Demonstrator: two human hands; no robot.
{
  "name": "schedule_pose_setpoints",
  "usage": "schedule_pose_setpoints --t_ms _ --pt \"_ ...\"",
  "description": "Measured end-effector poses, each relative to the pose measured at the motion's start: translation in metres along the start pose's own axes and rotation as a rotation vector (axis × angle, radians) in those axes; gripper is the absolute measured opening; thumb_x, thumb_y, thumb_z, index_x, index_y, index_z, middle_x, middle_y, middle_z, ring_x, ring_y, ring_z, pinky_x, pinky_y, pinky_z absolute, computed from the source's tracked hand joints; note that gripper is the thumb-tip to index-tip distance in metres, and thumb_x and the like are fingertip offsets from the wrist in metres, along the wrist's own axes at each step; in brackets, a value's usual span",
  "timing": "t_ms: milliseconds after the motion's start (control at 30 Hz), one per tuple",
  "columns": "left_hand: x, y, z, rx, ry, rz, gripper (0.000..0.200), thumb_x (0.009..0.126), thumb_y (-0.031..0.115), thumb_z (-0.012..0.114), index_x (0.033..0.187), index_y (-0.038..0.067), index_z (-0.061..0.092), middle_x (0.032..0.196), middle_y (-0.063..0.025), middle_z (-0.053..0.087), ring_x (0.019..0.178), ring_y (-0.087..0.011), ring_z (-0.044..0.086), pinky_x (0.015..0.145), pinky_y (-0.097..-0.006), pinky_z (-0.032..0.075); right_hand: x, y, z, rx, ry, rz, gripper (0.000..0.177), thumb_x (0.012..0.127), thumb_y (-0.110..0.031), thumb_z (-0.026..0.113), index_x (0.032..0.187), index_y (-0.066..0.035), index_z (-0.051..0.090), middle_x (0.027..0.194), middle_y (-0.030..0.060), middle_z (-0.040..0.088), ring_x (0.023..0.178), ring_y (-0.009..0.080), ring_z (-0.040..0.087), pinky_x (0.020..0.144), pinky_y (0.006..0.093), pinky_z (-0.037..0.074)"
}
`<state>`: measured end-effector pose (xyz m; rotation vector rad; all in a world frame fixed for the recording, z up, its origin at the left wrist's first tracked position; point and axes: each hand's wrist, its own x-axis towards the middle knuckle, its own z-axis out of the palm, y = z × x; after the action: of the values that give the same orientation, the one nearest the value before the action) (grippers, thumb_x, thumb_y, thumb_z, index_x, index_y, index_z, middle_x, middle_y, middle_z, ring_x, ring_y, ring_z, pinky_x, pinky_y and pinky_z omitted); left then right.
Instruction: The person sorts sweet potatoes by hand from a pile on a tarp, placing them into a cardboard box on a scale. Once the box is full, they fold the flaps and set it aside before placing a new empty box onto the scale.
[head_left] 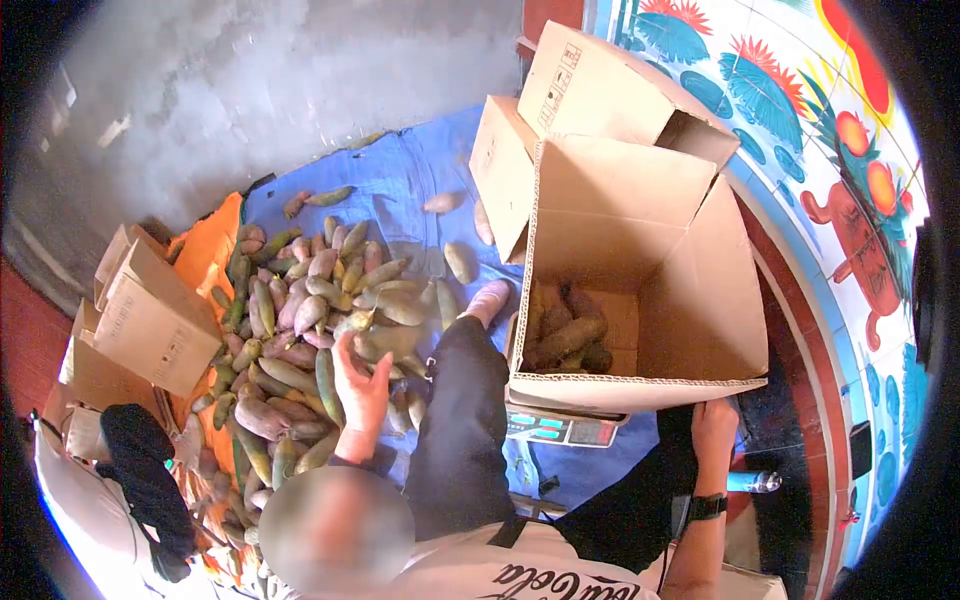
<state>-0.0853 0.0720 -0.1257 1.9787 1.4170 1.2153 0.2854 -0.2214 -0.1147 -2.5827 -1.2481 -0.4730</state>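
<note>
My left hand [362, 388] is over the near right part of a pile of long green and pinkish vegetables [295, 310]. Its thumb and fingers are apart, and nothing shows between them. A vegetable with a yellowish end [355, 322] lies just beyond the fingertips. My right hand [714, 428], below a watch on the wrist, is against the lower right side of an open cardboard box [700, 290]. Its fingers are partly hidden by the box. Several of the vegetables [575, 335] lie in the left side of that box, which stands on a scale [560, 428] with lit green displays.
A blue tarp [400, 165] and an orange sheet [210, 235] lie under the pile. More cardboard boxes [605, 85] stand behind the open one, others [160, 320] at the left. A blue bottle [752, 482] is near my right wrist. Another person's white clothing [85, 520] shows at lower left.
</note>
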Motion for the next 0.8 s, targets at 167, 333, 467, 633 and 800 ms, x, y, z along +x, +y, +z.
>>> schedule_pose_setpoints --t_ms 167,333,467,633,800 --pt "0.011 0.088 -0.012 -0.364 0.145 0.218 0.061 0.067 0.004 0.067 0.118 0.002 0.033 0.117 -0.0133 0.040 0.108 -0.0229 0.040 0.095 -0.0348 0.030 0.001 0.002 0.001 0.037 0.006 0.015 0.010 0.073 -0.008 0.054 0.071 0.001 0.054 0.068 0.0211 0.056 0.061 0.0366 0.056 0.056 0.0436 0.046" --pt "0.012 0.147 0.000 -0.436 0.110 0.661 0.063 0.067 0.006 0.069 0.115 0.006 0.029 0.114 -0.0162 0.043 0.104 -0.0283 0.047 0.090 -0.0389 0.036 0.001 0.002 -0.002 0.093 0.017 0.007 0.009 0.073 -0.007 0.053 0.074 0.001 0.054 0.072 0.0208 0.057 0.064 0.0358 0.057 0.059 0.0434 0.046" --pt "0.003 0.182 0.012 -0.337 -0.069 0.706 0.049 0.061 0.011 0.074 0.099 0.003 0.045 0.111 -0.0179 0.049 0.101 -0.0324 0.050 0.084 -0.0393 0.042 0.000 0.001 -0.004 0.107 0.030 0.015 0.009 0.074 -0.007 0.053 0.078 0.000 0.055 0.072 0.0195 0.057 0.065 0.0355 0.057 0.059 0.0430 0.046" --pt "-0.005 0.177 0.036 -0.199 -0.204 0.785 0.049 0.059 0.013 0.074 0.101 0.002 0.051 0.116 -0.0166 0.046 0.107 -0.0346 0.045 0.090 -0.0410 0.038 -0.002 0.003 -0.007 0.098 0.005 0.033 0.010 0.074 -0.007 0.054 0.081 0.000 0.055 0.072 0.0193 0.057 0.065 0.0358 0.056 0.058 0.0432 0.045" --pt "-0.011 0.163 0.022 -0.122 -0.140 0.745 0.043 0.066 0.015 0.067 0.104 0.001 0.052 0.117 -0.0177 0.045 0.111 -0.0352 0.041 0.093 -0.0427 0.034 -0.003 0.005 -0.005 0.161 0.048 0.035 0.010 0.075 -0.006 0.053 0.083 0.000 0.055 0.073 0.0211 0.057 0.066 0.0372 0.056 0.058 0.0437 0.044"
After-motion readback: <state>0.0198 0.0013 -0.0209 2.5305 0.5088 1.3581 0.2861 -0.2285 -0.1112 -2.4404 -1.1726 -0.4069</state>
